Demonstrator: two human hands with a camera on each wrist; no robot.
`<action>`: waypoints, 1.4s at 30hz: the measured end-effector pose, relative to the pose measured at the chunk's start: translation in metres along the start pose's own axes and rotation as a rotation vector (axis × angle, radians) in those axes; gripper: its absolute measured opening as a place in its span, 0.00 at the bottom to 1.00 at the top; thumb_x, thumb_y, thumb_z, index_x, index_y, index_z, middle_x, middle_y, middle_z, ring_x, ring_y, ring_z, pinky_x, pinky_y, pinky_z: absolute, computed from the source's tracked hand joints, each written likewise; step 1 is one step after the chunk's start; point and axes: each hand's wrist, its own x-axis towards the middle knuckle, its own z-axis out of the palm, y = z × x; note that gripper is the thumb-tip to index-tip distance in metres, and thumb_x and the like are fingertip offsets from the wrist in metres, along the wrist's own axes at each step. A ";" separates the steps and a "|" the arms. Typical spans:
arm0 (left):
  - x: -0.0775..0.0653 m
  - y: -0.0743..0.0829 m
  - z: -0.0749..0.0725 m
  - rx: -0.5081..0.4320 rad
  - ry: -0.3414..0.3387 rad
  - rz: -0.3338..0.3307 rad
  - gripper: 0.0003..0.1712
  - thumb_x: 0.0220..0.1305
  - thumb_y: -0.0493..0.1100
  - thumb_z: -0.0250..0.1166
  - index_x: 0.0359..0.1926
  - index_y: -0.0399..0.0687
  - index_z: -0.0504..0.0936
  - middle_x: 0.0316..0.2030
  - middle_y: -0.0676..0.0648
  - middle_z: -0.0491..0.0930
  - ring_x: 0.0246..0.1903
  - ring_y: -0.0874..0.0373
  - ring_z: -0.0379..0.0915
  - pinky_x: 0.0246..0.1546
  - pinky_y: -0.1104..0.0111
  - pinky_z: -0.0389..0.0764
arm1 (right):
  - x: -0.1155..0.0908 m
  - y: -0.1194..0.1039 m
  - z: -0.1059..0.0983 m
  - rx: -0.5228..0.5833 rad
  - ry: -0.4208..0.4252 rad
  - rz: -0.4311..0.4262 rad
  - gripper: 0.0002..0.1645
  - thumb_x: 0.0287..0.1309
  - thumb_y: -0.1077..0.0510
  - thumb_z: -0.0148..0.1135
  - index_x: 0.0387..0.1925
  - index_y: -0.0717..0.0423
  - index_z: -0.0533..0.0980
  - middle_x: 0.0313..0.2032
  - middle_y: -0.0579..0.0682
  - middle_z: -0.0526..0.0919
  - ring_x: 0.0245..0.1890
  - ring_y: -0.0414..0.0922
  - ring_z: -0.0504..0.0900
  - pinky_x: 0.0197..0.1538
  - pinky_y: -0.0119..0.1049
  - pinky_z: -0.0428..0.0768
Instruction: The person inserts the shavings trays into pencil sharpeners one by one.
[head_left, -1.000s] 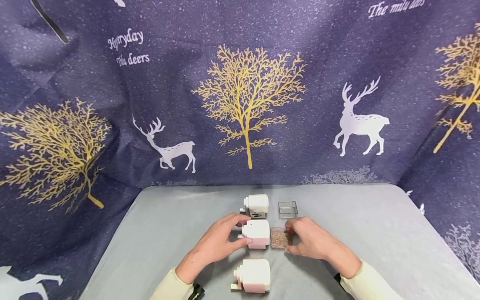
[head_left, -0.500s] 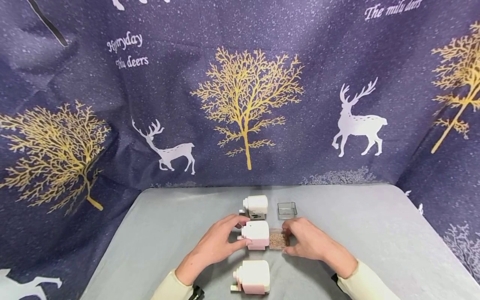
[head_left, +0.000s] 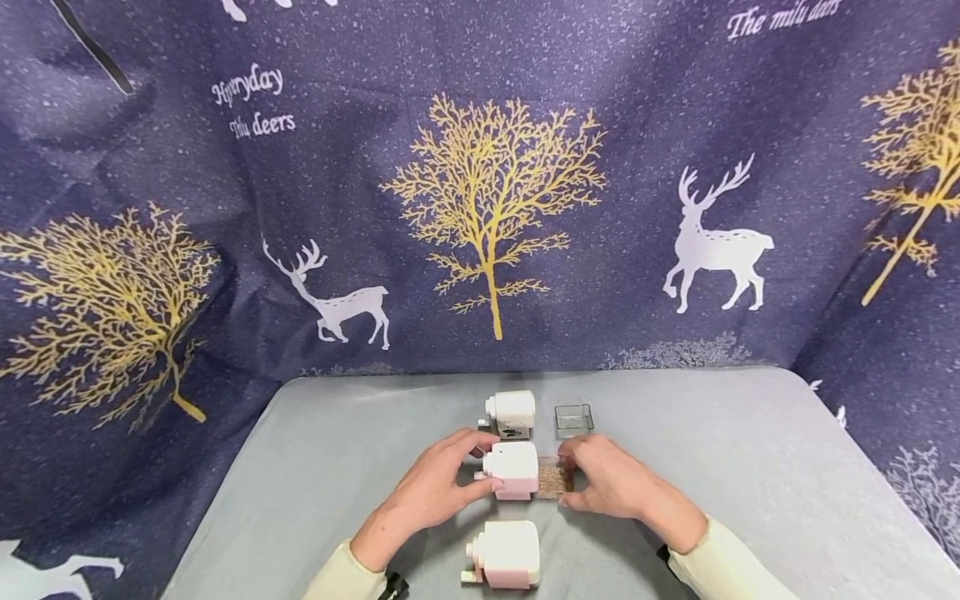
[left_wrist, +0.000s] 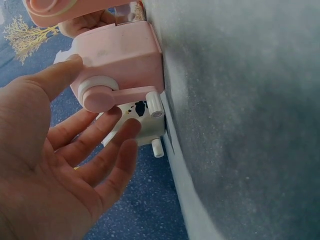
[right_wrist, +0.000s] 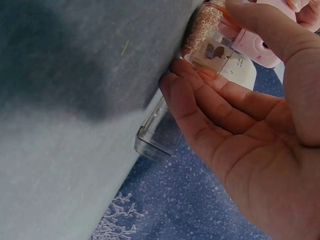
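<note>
Pink plastic, drawer (head_left: pixel 551 480) mostly outside

Nearest us on the worktop (head_left: pixel 712 442), the front sharpener (head_left: pixel 512 554) stands untouched. Beyond it, our left grip (head_left: pixel 438 480) holds the middle sharpener (head_left: pixel 517 468); our right grip (head_left: pixel 618 479) pinches the drawer of brownish bits at its side. We judge the drawer not fully seated. Farther off, the back sharpener (head_left: pixel 514 412) and a loose tray (head_left: pixel 573 419) stand apart, unjoined. Fingers hide the drawer's outer end; we cannot tell how deep its inner edge goes.

Curtained-off work corner, grey table (head_left: pixel 720 442), blue drapes (head_left: pixel 630 308) printed with white deer (head_left: pixel 723 250), golden trees (head_left: pixel 491 217)
</note>
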 end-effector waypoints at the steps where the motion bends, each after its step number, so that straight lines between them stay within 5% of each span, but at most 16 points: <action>1: 0.000 0.000 0.000 0.001 -0.001 -0.001 0.31 0.60 0.60 0.66 0.62 0.59 0.74 0.53 0.63 0.74 0.48 0.61 0.75 0.47 0.63 0.79 | 0.001 0.000 0.000 0.007 -0.004 0.002 0.20 0.39 0.51 0.76 0.32 0.53 0.77 0.28 0.43 0.78 0.27 0.38 0.75 0.31 0.31 0.80; 20: 0.000 0.002 -0.002 0.010 -0.026 -0.027 0.30 0.61 0.63 0.64 0.63 0.67 0.71 0.53 0.64 0.73 0.49 0.61 0.75 0.48 0.63 0.78 | 0.012 -0.003 0.004 0.009 -0.020 -0.012 0.19 0.40 0.49 0.76 0.32 0.53 0.78 0.27 0.41 0.77 0.26 0.37 0.74 0.30 0.29 0.78; 42: 0.001 0.003 -0.003 0.007 -0.020 -0.012 0.29 0.61 0.60 0.65 0.62 0.62 0.73 0.51 0.63 0.74 0.48 0.61 0.75 0.47 0.64 0.79 | 0.020 -0.006 0.010 0.051 -0.049 -0.002 0.22 0.40 0.49 0.76 0.36 0.56 0.79 0.28 0.43 0.78 0.26 0.40 0.74 0.27 0.27 0.76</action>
